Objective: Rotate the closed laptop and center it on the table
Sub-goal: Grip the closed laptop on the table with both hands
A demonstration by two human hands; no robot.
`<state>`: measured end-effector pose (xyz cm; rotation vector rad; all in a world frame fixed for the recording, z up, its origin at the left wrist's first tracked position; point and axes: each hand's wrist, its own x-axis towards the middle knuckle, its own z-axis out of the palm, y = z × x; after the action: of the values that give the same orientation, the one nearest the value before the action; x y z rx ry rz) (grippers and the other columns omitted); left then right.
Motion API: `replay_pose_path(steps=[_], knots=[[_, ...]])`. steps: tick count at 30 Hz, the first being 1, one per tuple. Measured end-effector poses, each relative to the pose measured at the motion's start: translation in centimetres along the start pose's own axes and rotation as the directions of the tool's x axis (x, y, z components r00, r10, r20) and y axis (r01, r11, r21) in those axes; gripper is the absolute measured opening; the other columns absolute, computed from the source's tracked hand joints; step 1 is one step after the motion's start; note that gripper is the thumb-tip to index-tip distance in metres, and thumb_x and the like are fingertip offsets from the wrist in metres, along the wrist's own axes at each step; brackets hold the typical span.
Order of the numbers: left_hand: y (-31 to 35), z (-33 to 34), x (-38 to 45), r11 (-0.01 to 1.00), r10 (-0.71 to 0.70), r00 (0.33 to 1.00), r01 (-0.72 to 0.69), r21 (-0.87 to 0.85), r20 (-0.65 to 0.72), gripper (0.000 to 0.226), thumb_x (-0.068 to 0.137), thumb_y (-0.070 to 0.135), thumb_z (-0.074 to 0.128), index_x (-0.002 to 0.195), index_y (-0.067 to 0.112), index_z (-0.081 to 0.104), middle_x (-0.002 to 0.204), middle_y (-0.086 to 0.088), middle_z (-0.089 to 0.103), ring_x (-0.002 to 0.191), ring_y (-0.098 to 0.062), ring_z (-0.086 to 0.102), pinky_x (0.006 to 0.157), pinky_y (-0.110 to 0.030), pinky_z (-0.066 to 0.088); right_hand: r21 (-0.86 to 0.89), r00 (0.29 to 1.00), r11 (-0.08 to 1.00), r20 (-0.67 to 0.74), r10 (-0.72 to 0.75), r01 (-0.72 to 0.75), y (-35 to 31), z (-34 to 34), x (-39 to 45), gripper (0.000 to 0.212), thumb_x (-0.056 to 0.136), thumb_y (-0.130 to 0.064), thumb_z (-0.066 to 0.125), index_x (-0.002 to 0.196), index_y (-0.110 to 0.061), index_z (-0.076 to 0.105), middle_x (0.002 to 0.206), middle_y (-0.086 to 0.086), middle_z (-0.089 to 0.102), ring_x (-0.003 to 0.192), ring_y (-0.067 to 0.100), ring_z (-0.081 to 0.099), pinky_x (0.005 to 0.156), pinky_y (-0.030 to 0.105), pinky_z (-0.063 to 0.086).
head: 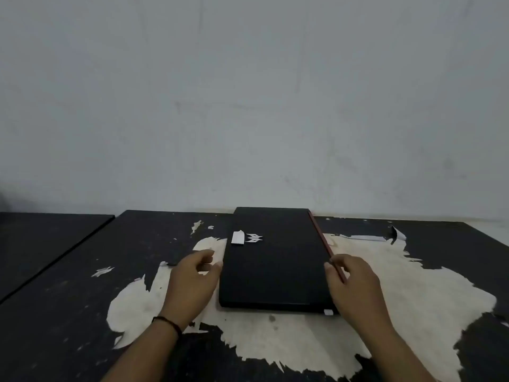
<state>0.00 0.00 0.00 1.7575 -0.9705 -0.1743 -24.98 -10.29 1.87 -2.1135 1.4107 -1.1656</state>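
Observation:
A closed black laptop [274, 257] lies on the table [68, 299] with its long side running away from me. A red strip runs along its right edge, and a white logo and a white sticker mark its lid. Its far end reaches the wall. My left hand [192, 282] is at the laptop's left edge, fingers curled and touching or almost touching the side. My right hand [355, 285] rests against the right edge, fingertips on the red strip. Neither hand is closed around the laptop.
The dark tabletop is worn, with a large pale patch [275, 334] where the surface has peeled under and around the laptop. A second dark table [41, 238] stands to the left across a narrow gap. A grey wall [248, 106] rises right behind the table.

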Motion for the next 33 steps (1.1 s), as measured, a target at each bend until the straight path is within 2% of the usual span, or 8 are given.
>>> replay_pose_path(steps=[6,12,16,19,23,26,30,33], knots=[[-1.8,2.1,0.7,0.994,-0.097,0.995,0.096,-0.051,-0.016,0.035,0.086,0.028,0.063,0.119,0.019,0.061,0.113,0.003,0.063,0.086,0.003,0.055,0.073,-0.012,0.040,-0.068,0.994,0.993,0.041,0.099,-0.096,1.6,1.6,-0.5,0.031,0.089,-0.026,0.054,0.118,-0.014,0.060,0.118,0.005,0.059,0.110,0.019,0.052,0.093,0.030,0.042],[-2.7,2.5,0.5,0.993,-0.116,0.992,0.117,-0.020,0.042,0.055,0.085,0.041,0.060,0.136,0.028,0.043,0.130,0.006,0.054,0.113,-0.010,0.047,0.097,-0.031,0.039,-0.176,0.975,0.964,0.065,0.215,-0.201,2.3,1.7,-0.5,0.057,0.087,-0.044,0.051,0.138,-0.018,0.043,0.134,0.010,0.051,0.125,0.027,0.043,0.106,0.045,0.036],[-2.5,2.3,0.4,0.978,-0.168,0.975,0.183,-0.101,0.142,0.070,0.084,0.046,0.059,0.144,0.032,0.026,0.135,0.005,0.052,0.110,-0.009,0.047,0.089,-0.026,0.036,-0.278,0.955,0.928,0.089,0.283,-0.249,2.8,1.6,-0.2,0.067,0.085,-0.058,0.041,0.143,-0.025,0.032,0.143,0.006,0.046,0.132,0.027,0.038,0.109,0.049,0.028],[-2.1,2.6,0.5,0.968,-0.192,0.961,0.218,-0.120,0.198,0.079,0.085,0.047,0.058,0.148,0.032,0.014,0.144,0.000,0.046,0.125,-0.017,0.047,0.094,-0.028,0.036,-0.263,0.923,0.914,0.146,0.356,-0.310,3.0,1.7,-0.1,0.072,0.084,-0.063,0.036,0.145,-0.029,0.024,0.146,0.003,0.042,0.135,0.026,0.033,0.113,0.052,0.017],[-1.6,3.3,1.0,0.957,-0.227,0.936,0.266,-0.119,0.270,0.096,0.081,0.045,0.065,0.149,0.031,-0.002,0.153,-0.003,0.034,0.137,-0.023,0.035,0.110,-0.037,0.033,-0.267,0.905,0.907,0.191,0.380,-0.325,3.1,2.2,-0.3,0.071,0.084,-0.064,0.034,0.145,-0.028,0.028,0.143,0.000,0.047,0.131,0.026,0.039,0.111,0.052,0.019],[-1.3,3.7,1.8,0.944,-0.258,0.913,0.307,-0.118,0.317,0.104,0.079,0.042,0.067,0.148,0.028,-0.009,0.153,-0.005,0.032,0.142,-0.029,0.023,0.114,-0.048,0.027,-0.229,0.915,0.920,0.178,0.362,-0.320,2.9,2.2,-0.5,0.067,0.085,-0.061,0.037,0.143,-0.026,0.033,0.139,0.002,0.050,0.128,0.026,0.043,0.109,0.050,0.026],[-0.9,4.4,2.2,0.946,-0.276,0.899,0.316,-0.068,0.342,0.101,0.082,0.043,0.063,0.149,0.021,-0.010,0.153,0.000,0.033,0.145,-0.034,0.005,0.118,-0.050,0.013,-0.052,0.944,0.956,0.151,0.295,-0.290,2.3,1.8,-0.9,0.058,0.087,-0.048,0.050,0.139,-0.024,0.040,0.133,0.003,0.057,0.118,0.023,0.053,0.105,0.046,0.038],[-0.9,5.0,2.1,0.941,-0.270,0.897,0.323,-0.101,0.351,0.096,0.083,0.037,0.063,0.150,0.023,-0.005,0.151,-0.003,0.036,0.144,-0.035,0.010,0.116,-0.050,0.021,0.100,0.939,0.939,0.135,0.316,-0.330,1.8,1.7,-1.1,0.056,0.086,-0.041,0.056,0.137,-0.026,0.039,0.127,0.004,0.059,0.099,0.018,0.057,0.092,0.037,0.048]])
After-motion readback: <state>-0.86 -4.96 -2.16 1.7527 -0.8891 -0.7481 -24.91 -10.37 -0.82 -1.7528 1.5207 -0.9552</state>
